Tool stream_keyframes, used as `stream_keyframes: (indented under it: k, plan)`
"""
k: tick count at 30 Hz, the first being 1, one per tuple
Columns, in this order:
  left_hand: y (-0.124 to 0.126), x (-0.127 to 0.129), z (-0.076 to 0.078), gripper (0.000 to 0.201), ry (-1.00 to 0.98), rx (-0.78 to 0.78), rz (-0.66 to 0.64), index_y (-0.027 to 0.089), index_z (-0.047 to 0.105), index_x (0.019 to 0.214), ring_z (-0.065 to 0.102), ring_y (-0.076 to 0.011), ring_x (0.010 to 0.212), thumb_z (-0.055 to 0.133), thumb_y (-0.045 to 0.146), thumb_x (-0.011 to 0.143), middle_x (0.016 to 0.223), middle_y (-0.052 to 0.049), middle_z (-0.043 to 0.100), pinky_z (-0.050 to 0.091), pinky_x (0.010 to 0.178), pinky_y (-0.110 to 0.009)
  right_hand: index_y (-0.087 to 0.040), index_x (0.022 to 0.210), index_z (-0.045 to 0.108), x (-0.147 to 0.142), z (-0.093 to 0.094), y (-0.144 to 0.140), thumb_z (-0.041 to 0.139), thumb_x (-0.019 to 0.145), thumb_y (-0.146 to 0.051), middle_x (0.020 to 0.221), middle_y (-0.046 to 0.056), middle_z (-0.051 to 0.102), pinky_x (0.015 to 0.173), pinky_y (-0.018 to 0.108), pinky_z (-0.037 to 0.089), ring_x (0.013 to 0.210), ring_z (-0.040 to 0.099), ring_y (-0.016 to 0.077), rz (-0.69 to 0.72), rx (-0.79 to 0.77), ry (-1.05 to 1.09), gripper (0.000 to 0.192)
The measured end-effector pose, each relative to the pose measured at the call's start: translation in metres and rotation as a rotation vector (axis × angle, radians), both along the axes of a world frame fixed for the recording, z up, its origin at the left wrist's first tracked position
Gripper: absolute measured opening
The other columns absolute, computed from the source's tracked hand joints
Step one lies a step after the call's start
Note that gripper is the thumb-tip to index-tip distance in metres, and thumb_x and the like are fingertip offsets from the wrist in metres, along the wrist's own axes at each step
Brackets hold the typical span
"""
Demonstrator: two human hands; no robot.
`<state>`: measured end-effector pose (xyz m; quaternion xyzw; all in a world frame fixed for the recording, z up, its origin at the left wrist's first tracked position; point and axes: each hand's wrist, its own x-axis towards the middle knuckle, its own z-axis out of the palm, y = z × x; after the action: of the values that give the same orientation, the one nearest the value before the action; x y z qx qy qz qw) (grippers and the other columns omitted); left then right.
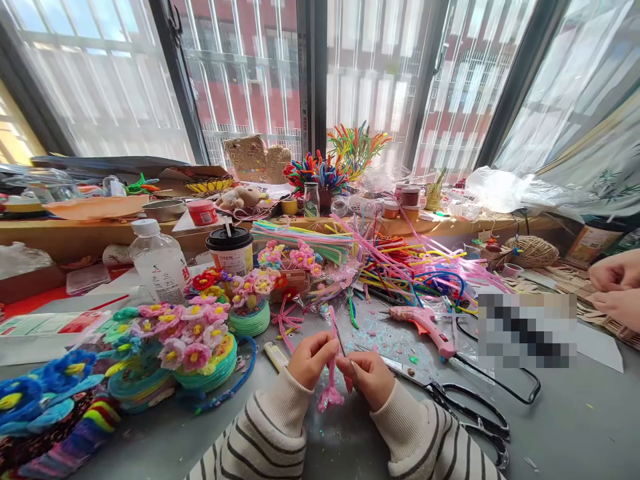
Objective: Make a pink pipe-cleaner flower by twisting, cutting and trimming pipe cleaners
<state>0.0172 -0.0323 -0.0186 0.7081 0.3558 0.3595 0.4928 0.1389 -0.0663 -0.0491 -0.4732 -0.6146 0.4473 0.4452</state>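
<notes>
Fingers close together over a cluttered table (pixel 565 427), a person in striped sleeves works on a pink fuzzy stem (pixel 332 370) that ends in a ruffled pink tuft (pixel 330 399). The left hand (pixel 313 360) pinches the stem above the tuft; the right hand (pixel 373 380), just beside it, is closed on a slim dark piece (pixel 341 339), too small to identify. The step in hand appears to be fine shaping or trimming along the stem; the next move seems to call for a steady left grip and small, careful fingertip motion from the right. Left of the grip bloom pink fuzzy flowers (pixel 195 333); to its right lie large black-handled scissors (pixel 434 387) and, farther off, a pink glue gun (pixel 425 327). Well to the right, another person's hands (pixel 620 303) are busy.
</notes>
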Motion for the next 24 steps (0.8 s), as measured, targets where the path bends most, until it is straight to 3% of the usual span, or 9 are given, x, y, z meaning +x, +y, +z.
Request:
stream_keyframes:
  k: [5, 13, 24]
  plan:
    - [-0.0008, 0.0003, 0.0026, 0.025, -0.046, -0.032, 0.04, 0.017, 0.034, 0.051, 0.032, -0.0081, 0.047, 0.038, 0.034, 0.069, 0.047, 0.005, 0.032, 0.028, 0.048, -0.021, -0.014, 0.034, 0.042, -0.0015, -0.0006, 0.0003, 0.042, 0.062, -0.056, 0.032, -0.005, 0.033, 0.039, 0.02, 0.021, 0.035, 0.027, 0.0041, 0.0, 0.019, -0.029, 0.051]
    - [-0.0009, 0.0014, -0.0015, 0.025, 0.045, 0.033, -0.023, 0.016, 0.035, 0.051, 0.03, -0.008, 0.048, 0.035, 0.033, 0.071, 0.048, 0.005, 0.031, 0.026, 0.048, -0.022, -0.015, 0.036, 0.042, 0.0005, -0.0053, 0.0032, 0.033, 0.061, -0.063, 0.028, -0.007, 0.023, 0.032, 0.021, 0.015, 0.027, 0.02, 0.0033, 0.116, -0.111, 0.139, 0.055]
    - [0.0021, 0.0012, -0.0069, 0.025, 0.108, 0.062, 0.045, 0.016, 0.033, 0.052, 0.03, -0.0084, 0.049, 0.033, 0.033, 0.071, 0.049, 0.004, 0.03, 0.026, 0.049, -0.021, -0.013, 0.037, 0.044, -0.0004, -0.0057, 0.0012, 0.04, 0.064, -0.056, 0.032, -0.007, 0.025, 0.032, 0.02, 0.015, 0.029, 0.024, 0.0024, 0.009, -0.07, 0.046, 0.051]
